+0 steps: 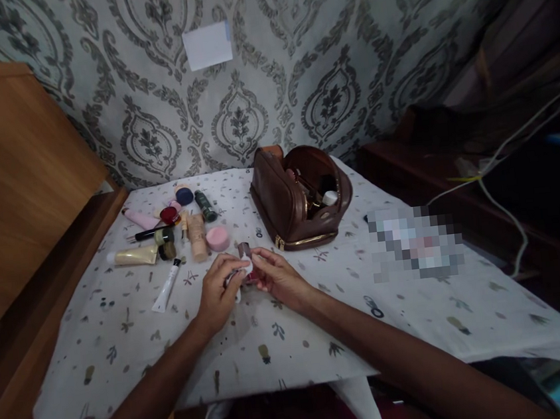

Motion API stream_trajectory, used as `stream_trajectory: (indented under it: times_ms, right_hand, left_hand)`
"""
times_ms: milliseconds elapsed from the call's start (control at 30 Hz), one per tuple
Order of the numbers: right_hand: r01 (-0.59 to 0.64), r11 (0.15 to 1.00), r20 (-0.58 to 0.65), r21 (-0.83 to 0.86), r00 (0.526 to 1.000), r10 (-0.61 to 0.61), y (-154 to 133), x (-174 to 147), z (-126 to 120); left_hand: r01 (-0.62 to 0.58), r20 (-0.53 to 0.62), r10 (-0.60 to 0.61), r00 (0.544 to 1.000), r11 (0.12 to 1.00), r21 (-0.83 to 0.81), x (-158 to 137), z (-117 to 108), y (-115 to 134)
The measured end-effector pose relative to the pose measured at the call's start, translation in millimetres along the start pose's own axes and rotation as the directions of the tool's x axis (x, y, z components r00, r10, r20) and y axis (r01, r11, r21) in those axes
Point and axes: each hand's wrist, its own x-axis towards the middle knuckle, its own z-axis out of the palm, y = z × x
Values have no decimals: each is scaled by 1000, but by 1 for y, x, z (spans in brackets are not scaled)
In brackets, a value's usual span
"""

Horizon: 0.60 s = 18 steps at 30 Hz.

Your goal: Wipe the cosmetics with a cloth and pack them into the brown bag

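Observation:
Near the middle of the table, my right hand (283, 281) is closed round a small reddish bottle with a dark cap (244, 248). My left hand (217, 291) meets it from the other side, its fingers bent round a white piece that looks like a wipe or tissue (238, 296). Some of the white material lies against the bottle. Fingers cover much of both things. Just beyond my hands are a pink round jar (217, 238) and a beige bottle (197, 238). A white tube with a black cap (167, 287) lies left of my left hand.
An unzipped brown cosmetic bag (279, 199) with items inside stands behind my hands. Several cosmetics, including a gold tube (135, 255), a dark green bottle (205, 206) and a red compact (169, 215), lie at the left on the patterned tablecloth (314, 339). A blurred-out object (416, 242) lies right.

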Motion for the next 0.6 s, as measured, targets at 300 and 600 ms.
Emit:
stream_trajectory:
  times_ms: [300, 600]
  right_hand:
    - [17, 1000, -49, 4, 999, -17, -5, -1, 2]
    - [-65, 997, 70, 32, 996, 63, -3, -5, 1]
  left_hand:
    - [-93, 137, 102, 985, 993, -68, -2, 1, 2]
    - [-9, 38, 10, 999, 1000, -21, 1, -2, -1]
